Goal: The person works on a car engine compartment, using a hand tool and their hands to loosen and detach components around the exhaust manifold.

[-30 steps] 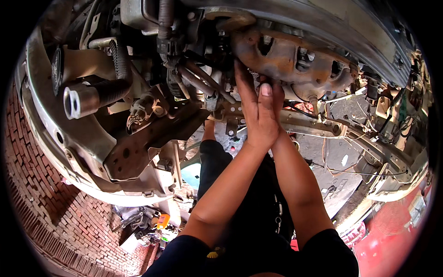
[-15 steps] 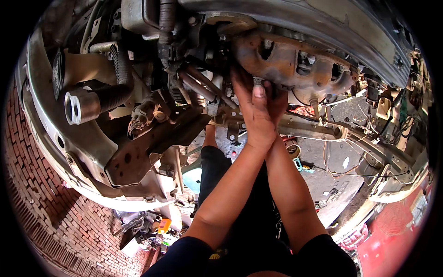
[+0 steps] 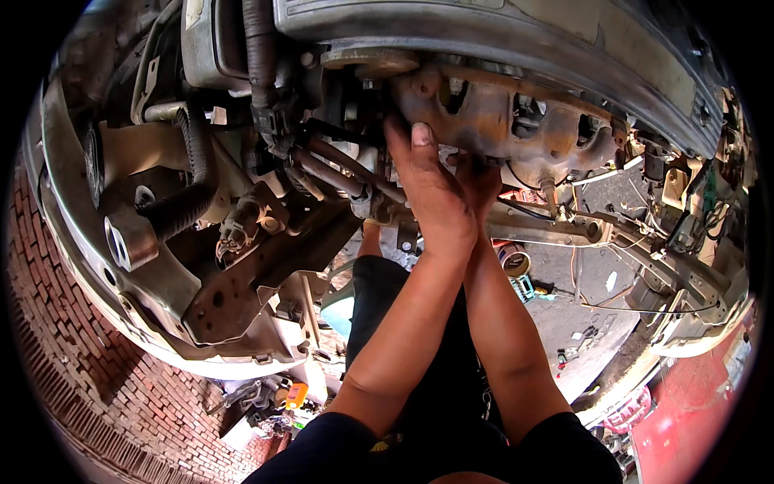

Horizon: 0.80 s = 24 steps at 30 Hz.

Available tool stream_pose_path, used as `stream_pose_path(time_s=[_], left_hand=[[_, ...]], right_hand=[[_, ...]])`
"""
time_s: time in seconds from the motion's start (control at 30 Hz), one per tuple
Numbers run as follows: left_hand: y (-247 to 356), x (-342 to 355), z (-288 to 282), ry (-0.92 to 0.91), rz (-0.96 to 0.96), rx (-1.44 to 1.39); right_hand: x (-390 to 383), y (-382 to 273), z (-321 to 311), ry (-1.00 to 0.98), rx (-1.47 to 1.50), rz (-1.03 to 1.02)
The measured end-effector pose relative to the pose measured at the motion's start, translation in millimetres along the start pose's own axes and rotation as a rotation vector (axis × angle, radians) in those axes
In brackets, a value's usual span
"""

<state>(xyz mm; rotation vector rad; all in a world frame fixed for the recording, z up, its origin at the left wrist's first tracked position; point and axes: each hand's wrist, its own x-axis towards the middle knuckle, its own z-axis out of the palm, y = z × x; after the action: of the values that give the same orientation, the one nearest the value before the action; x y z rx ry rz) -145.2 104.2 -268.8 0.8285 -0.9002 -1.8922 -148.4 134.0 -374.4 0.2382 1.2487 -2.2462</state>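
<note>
My left hand (image 3: 427,185) reaches up beside the rusty metal manifold (image 3: 484,113), fingers stretched into the dark gap at its left end and their tips hidden, thumb pointing upward. My right hand (image 3: 480,185) is behind it, fingers curled beneath the manifold; whatever they grip is hidden. Both forearms cross the middle of the view. Left of my hands run dirty metal pipes (image 3: 326,161) and a dark ribbed hose (image 3: 193,185). A long metal cover (image 3: 500,28) spans above the manifold.
A curved metal body panel (image 3: 113,242) and a crossmember (image 3: 548,222) surround me. Hanging wires and tools (image 3: 524,286) are at right, over the grey ground (image 3: 605,339). Clutter (image 3: 266,411) lies beside brick paving (image 3: 137,355) at lower left; a red panel (image 3: 685,411) is lower right.
My left hand has shifted up and leftward, deeper beside the manifold. My right hand is now more hidden behind it. The view has shifted slightly.
</note>
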Motion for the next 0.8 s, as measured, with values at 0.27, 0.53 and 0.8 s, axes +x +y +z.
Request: stream_pose_path(time_s=[0.27, 0.53, 0.8], left_hand=[[-15, 8, -6, -0.126, 0.176, 0.01], [3, -4, 13, -0.026, 0.102, 0.166], [7, -1, 17, -0.006, 0.22, 0.487]], right_hand=[[-8, -35, 41, -0.232, 1.391, 0.731], [-14, -49, 59, -0.169, 1.765, 0.881], [-24, -59, 67, -0.093, 1.887, 0.912]])
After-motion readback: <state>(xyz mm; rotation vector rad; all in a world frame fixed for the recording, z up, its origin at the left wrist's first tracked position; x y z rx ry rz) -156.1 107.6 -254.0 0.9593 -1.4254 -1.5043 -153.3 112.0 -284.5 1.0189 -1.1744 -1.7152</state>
